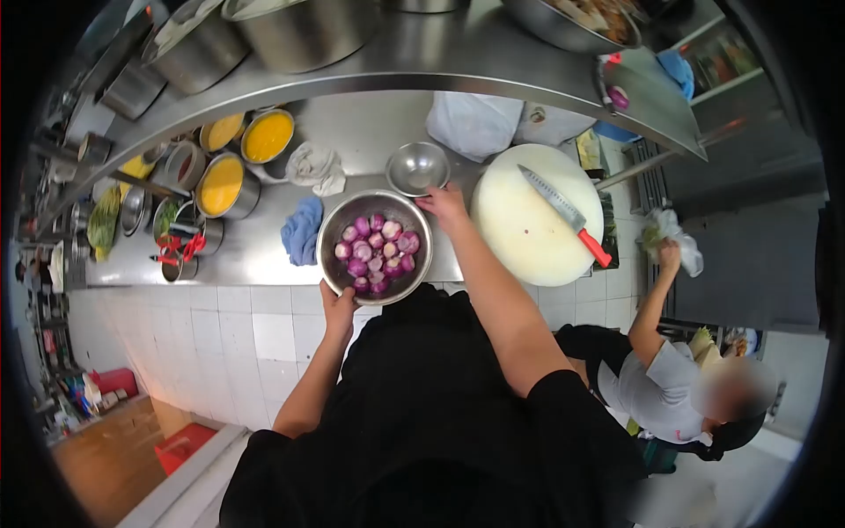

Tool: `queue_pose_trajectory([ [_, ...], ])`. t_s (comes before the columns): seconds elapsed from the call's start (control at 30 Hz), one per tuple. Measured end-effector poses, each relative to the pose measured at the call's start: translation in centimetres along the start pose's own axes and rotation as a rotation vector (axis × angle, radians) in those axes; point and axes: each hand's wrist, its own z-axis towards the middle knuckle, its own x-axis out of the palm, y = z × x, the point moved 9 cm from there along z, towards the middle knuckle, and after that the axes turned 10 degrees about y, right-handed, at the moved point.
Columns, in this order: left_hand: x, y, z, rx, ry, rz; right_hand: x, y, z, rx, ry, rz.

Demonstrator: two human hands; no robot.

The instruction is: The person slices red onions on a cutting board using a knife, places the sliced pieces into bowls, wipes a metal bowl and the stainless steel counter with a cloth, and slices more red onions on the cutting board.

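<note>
A wide metal bowl [330, 275] of peeled red onions [377, 251] is at the near edge of the steel counter, in front of my body. My left hand [338, 310] grips its near-left rim, thumb at the side and the other fingers partly hidden beneath. Beyond it, a small metal bowl [418, 167] with nothing visible inside stands on the counter. My right hand [445, 208] is closed on the near rim of this small bowl, close to the wide bowl's far-right edge. Right of that hand, a large knife [554, 201] with a red handle lies on a round white cutting board [510, 242].
A blue cloth [303, 231] and a white cloth [315, 169] lie left of the bowls. Pots of yellow liquid [222, 187] stand farther left. A steel shelf [422, 75] overhangs the back. At right, a co-worker [651, 387] holds a plastic bag [679, 242].
</note>
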Motion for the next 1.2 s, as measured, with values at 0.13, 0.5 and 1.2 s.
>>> queue_pose_trajectory([
  [0.13,1.6,0.5,-0.7,0.001,-0.055,-0.116,-0.8,0.8,-3.3,0.058,0.153,-0.031],
  [0.5,1.1,0.1,-0.3,0.066,-0.33,-0.084,-25.9,23.4,-23.0,-0.678,-0.453,-1.611],
  [1.2,7.1,-15.6,9.4,0.373,-0.152,1.291,-27.0,17.1,-25.8,-0.221,-0.127,-1.138],
])
